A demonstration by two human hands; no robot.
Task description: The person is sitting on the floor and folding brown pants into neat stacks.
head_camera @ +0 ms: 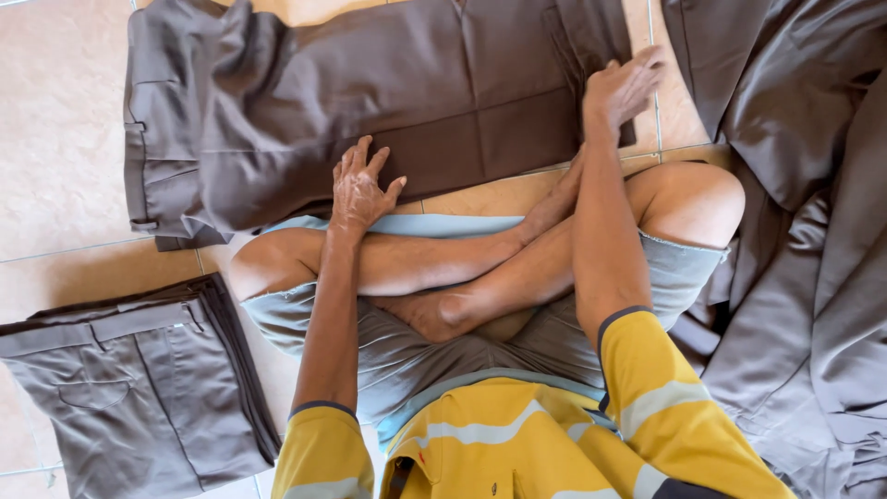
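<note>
We press the left hand (362, 189) and right hand (621, 88), fingers spread and gripping nothing, on the brown trousers (388, 102); we judge the cloth light and limp, best taken at folded edges.

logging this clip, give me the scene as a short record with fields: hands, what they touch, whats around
setting: person sits cross-legged on a tiled floor
left hand: left hand flat, fingers spread, on the near edge of the brown trousers
right hand: right hand flat on the same trousers, near their right end
trousers: spread flat across the floor, waistband at the left
left side: folded stack of trousers
right side: loose pile of brown garments
clothing: yellow striped shirt, grey shorts
</note>
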